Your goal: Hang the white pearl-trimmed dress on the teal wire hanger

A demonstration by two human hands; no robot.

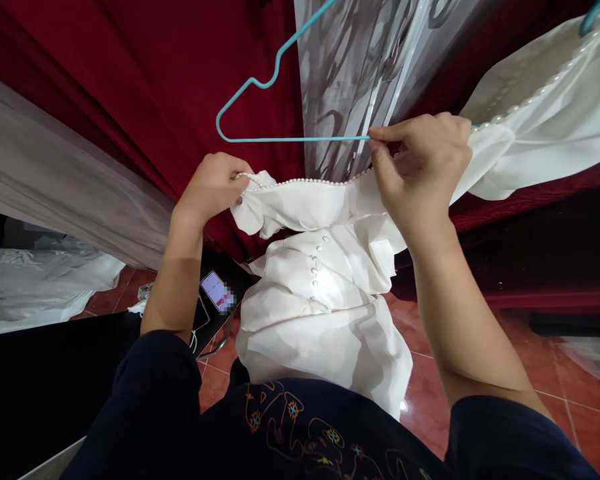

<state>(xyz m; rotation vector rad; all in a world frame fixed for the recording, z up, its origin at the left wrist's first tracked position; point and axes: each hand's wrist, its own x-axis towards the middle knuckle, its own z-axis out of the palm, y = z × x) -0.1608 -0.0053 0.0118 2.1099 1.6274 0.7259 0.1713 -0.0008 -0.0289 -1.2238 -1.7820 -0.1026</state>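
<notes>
A white dress (310, 267) with a pearl-beaded neckline and a row of small buttons hangs down in front of me. My left hand (213, 183) is closed on the beaded edge at the dress's left shoulder. With thumb and fingertips, my right hand (420, 157) pinches the bottom bar of a turquoise hanger (290, 139). The hanger's left end is bare, above the dress and apart from the left shoulder. Its right part is hidden behind my right hand, where white fabric continues to the right.
On the right another part of white beaded fabric (555, 113) spreads near a turquoise hook. Red curtains (180, 67) and sheer white drapes stand behind. A phone (217, 292) lies on a black surface at the left. More white fabric (40, 280) lies at far left above red tiles.
</notes>
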